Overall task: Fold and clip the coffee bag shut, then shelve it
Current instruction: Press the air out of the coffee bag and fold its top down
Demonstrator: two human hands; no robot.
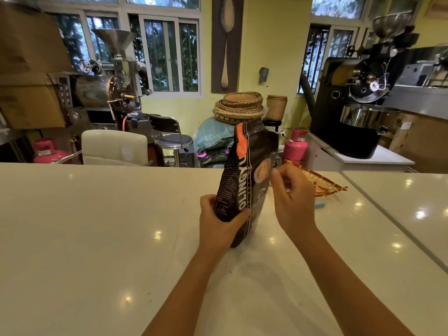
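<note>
A tall dark brown coffee bag [244,170] with an orange strip and white lettering stands upright on the white counter [97,226]. My left hand [219,221] grips its lower left side, thumb across the front. My right hand [289,195] hovers beside the bag's right side at mid height, fingers curled and apart, holding nothing that I can see. The bag's top edge stands up, unfolded. A small light blue object [320,204], possibly a clip, lies on the counter just right of my right hand.
A flat woven bamboo trivet [320,183] lies behind my right hand. Beyond the counter's far edge stand a white chair [114,146], a stool [173,139], stacked baskets [240,105], pink gas cylinders [294,144] and two coffee roasters [358,105].
</note>
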